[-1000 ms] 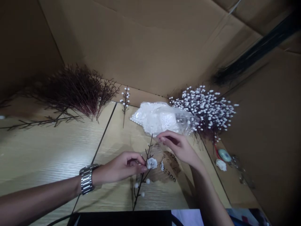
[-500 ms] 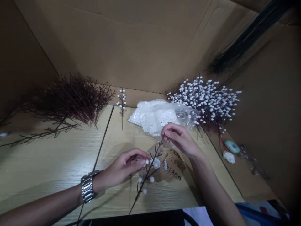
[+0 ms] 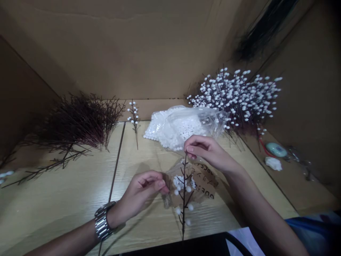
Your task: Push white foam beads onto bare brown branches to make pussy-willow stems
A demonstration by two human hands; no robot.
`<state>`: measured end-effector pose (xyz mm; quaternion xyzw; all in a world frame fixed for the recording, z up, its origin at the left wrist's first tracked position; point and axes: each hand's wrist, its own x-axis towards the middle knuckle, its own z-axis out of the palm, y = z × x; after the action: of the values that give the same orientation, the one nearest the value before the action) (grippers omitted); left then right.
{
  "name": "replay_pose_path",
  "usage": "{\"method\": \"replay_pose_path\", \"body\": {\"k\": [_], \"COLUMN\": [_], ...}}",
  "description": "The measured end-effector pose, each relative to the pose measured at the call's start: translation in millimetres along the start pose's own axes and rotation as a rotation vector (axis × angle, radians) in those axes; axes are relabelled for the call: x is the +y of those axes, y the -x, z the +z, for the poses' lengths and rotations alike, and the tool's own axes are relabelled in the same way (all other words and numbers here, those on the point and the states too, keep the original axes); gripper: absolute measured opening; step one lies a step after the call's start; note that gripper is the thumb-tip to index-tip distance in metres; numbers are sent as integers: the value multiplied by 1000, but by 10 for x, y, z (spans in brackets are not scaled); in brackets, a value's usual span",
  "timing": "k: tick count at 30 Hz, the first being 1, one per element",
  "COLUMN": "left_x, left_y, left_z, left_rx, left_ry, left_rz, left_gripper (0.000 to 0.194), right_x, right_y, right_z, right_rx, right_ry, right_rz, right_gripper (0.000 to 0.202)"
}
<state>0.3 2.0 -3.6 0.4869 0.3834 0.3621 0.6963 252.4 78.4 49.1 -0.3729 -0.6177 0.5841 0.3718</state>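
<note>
My right hand pinches the top tip of a dark brown twig, which hangs nearly upright near the front of the table. Several white balls sit on its lower and middle side branches; the upper branches are bare. My left hand, with a metal watch at the wrist, is to the left of the twig, thumb and fingertips together; anything between them is too small to make out. Behind the twig lies a brown patch with black writing under clear plastic. A clear bag of white balls lies just beyond my right hand.
Bare brown twigs are heaped at the left. One small white-tipped twig lies left of the bag. Many white-tipped twigs are piled at the back right, near a green oval object and a white lump. Cardboard walls surround the table.
The twig has swung from slanted to nearly upright, its lower end moving right. My left hand is now apart from it, and another white ball shows on a middle branch. The view has shifted.
</note>
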Motion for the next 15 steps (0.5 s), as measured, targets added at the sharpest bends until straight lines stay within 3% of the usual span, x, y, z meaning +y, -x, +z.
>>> {"method": "replay_pose_path", "body": {"k": [6, 15], "left_x": [-9, -3], "left_y": [6, -13], "left_z": [19, 22], "left_rx": [3, 21], "left_ry": [54, 115], "left_rz": [-56, -56], "left_gripper": [25, 14], "right_x": [1, -23], "right_y": [5, 2], "right_z": [11, 69], "right_rx": [-11, -3], "right_ry": [-10, -3], "right_rz": [3, -42], "right_gripper": [15, 14]}}
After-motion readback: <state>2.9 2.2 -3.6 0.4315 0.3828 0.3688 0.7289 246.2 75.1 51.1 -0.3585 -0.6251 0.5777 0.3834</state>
